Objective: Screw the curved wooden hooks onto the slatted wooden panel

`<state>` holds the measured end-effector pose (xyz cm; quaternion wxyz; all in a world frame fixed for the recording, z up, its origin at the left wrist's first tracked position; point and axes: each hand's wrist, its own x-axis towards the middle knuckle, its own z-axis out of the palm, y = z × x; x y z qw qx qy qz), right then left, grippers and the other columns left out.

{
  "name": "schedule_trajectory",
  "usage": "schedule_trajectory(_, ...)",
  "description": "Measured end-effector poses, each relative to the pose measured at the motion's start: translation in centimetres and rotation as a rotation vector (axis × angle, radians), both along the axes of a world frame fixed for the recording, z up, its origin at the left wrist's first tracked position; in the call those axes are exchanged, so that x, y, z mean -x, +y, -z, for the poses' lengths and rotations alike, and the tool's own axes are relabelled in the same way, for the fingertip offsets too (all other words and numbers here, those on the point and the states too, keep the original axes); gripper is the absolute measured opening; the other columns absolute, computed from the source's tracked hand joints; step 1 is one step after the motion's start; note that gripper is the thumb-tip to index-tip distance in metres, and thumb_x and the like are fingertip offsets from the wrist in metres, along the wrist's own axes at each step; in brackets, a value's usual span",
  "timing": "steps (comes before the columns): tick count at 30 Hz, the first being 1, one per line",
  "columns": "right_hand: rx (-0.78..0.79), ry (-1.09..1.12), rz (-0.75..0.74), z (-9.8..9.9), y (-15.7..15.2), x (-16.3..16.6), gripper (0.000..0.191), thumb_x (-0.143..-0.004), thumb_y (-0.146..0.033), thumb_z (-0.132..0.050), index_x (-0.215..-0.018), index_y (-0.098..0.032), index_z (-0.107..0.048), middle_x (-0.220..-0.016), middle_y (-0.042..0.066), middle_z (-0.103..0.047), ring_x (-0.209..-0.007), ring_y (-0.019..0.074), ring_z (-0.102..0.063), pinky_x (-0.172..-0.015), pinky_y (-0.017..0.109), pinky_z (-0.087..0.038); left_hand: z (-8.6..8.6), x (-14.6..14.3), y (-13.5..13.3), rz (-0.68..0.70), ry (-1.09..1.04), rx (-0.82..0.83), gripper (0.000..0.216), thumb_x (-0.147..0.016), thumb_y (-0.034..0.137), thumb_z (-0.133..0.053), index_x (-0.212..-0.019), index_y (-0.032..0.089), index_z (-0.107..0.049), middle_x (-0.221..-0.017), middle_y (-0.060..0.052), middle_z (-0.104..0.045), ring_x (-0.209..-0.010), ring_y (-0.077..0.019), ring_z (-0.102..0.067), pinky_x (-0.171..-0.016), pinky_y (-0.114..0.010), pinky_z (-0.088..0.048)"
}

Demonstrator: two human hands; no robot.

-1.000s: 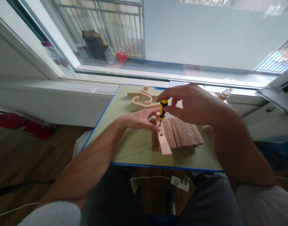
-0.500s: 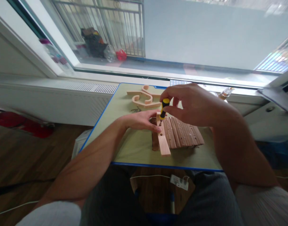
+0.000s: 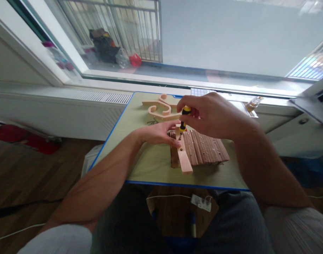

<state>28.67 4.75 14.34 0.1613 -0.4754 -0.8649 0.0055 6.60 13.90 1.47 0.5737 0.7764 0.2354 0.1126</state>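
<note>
My right hand (image 3: 209, 114) is closed round a short yellow-and-black screwdriver (image 3: 183, 120), held upright with its tip on a pale wooden strip (image 3: 184, 157). The strip lies across the left end of a panel of brown wooden slats (image 3: 206, 148) with small holes. My left hand (image 3: 158, 134) lies mostly flat beside the strip, its fingertips pressing on the strip's far end just left of the screwdriver tip. All of this sits on a small green table with a blue edge (image 3: 151, 165).
Curved pale wooden pieces (image 3: 161, 107) lie at the table's far left. A small bottle (image 3: 253, 103) rests on the window sill at the right. A radiator cover (image 3: 98, 97) runs under the window. A white power strip (image 3: 201, 203) and cables lie on the floor beneath.
My right hand has turned on the screwdriver handle, the fingers shifting round it. The left hand and the strip have stayed where they were.
</note>
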Motion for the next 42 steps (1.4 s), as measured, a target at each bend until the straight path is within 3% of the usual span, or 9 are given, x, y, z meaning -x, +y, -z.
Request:
schedule_trajectory(6,0.059,-0.006,-0.062,-0.2,0.2,-1.0,0.035,-0.100,-0.031,-0.064,-0.129,-0.026,-0.082,-0.097,0.004,-0.084,-0.079,0.0200,-0.069,-0.072,0.034,-0.040,0.2,0.1,0.2,-0.023,0.015,-0.069,0.100,-0.074,0.053,-0.103,-0.160,0.023,-0.061,-0.161,-0.018,-0.067,-0.151,-0.0393,-0.064,-0.132,-0.053,-0.044)
schedule_trajectory(9,0.085,-0.001,-0.095,-0.2,0.3,-1.8,0.036,-0.100,-0.028,-0.063,-0.130,-0.027,-0.082,-0.105,0.004,-0.085,-0.081,0.0194,-0.070,-0.073,0.034,-0.043,0.4,0.1,0.3,-0.008,0.002,-0.062,0.099,-0.075,0.051,-0.103,-0.160,0.022,-0.061,-0.167,-0.018,-0.062,-0.152,-0.0383,-0.062,-0.131,-0.052,-0.045)
schedule_trajectory(16,0.017,0.071,-0.149,0.2,0.4,-1.5,0.036,-0.096,-0.023,-0.063,-0.125,-0.023,-0.084,-0.121,0.007,-0.086,-0.099,0.0219,-0.073,-0.087,0.035,-0.049,0.1,-0.2,-0.2,0.036,-0.033,-0.012,0.088,-0.079,0.050,-0.100,-0.153,0.022,-0.063,-0.158,-0.016,-0.069,-0.147,-0.0371,-0.066,-0.126,-0.049,-0.052)
schedule_trajectory(22,0.021,0.073,-0.106,-0.1,-0.1,-0.6,0.032,-0.096,-0.026,-0.066,-0.123,-0.026,-0.083,-0.111,0.004,-0.086,-0.088,0.0206,-0.072,-0.080,0.035,-0.047,-0.4,-0.3,-0.4,0.032,-0.024,-0.009,0.097,-0.077,0.054,-0.100,-0.159,0.021,-0.059,-0.161,-0.017,-0.067,-0.152,-0.0402,-0.063,-0.127,-0.049,-0.052)
schedule_trajectory(27,-0.034,0.029,-0.021,-0.1,-0.2,-0.3,0.019,-0.097,-0.037,-0.072,-0.108,-0.026,-0.081,-0.086,0.004,-0.078,-0.072,0.0205,-0.064,-0.069,0.037,-0.039,-0.7,-0.4,-0.6,0.056,-0.037,0.013,0.097,-0.078,0.051,-0.099,-0.161,0.022,-0.057,-0.160,-0.017,-0.069,-0.150,-0.0409,-0.065,-0.125,-0.050,-0.053)
schedule_trajectory(31,-0.062,-0.016,0.021,0.0,0.1,0.0,0.020,-0.099,-0.040,-0.069,-0.100,-0.024,-0.082,-0.081,0.005,-0.075,-0.069,0.0202,-0.061,-0.067,0.037,-0.036,-0.5,-0.4,-0.6,0.043,-0.034,0.019,0.094,-0.078,0.051,-0.099,-0.158,0.022,-0.059,-0.159,-0.017,-0.069,-0.147,-0.0405,-0.067,-0.123,-0.049,-0.056)
schedule_trajectory(35,-0.017,-0.040,-0.020,-0.1,0.1,-0.2,0.023,-0.102,-0.034,-0.064,-0.105,-0.025,-0.085,-0.086,0.005,-0.078,-0.076,0.0206,-0.065,-0.072,0.036,-0.040,-0.1,-0.3,-0.4,0.035,-0.038,0.028,0.088,-0.078,0.052,-0.100,-0.150,0.021,-0.062,-0.155,-0.017,-0.071,-0.146,-0.0392,-0.068,-0.121,-0.048,-0.056)
schedule_trajectory(39,0.018,0.025,-0.127,-0.2,0.1,-1.2,0.030,-0.100,-0.028,-0.063,-0.121,-0.025,-0.085,-0.107,0.006,-0.083,-0.090,0.0220,-0.070,-0.082,0.036,-0.046,0.4,-0.1,-0.1,0.035,-0.029,0.003,0.087,-0.078,0.051,-0.100,-0.150,0.022,-0.062,-0.156,-0.017,-0.070,-0.148,-0.0382,-0.065,-0.125,-0.050,-0.052)
schedule_trajectory(42,-0.002,0.057,-0.173,-0.2,0.1,-1.8,0.030,-0.097,-0.026,-0.066,-0.120,-0.025,-0.085,-0.110,0.007,-0.082,-0.096,0.0231,-0.070,-0.087,0.037,-0.048,0.4,-0.1,0.0,0.019,-0.011,-0.027,0.089,-0.078,0.050,-0.101,-0.153,0.022,-0.062,-0.158,-0.016,-0.068,-0.149,-0.0378,-0.064,-0.128,-0.051,-0.049)
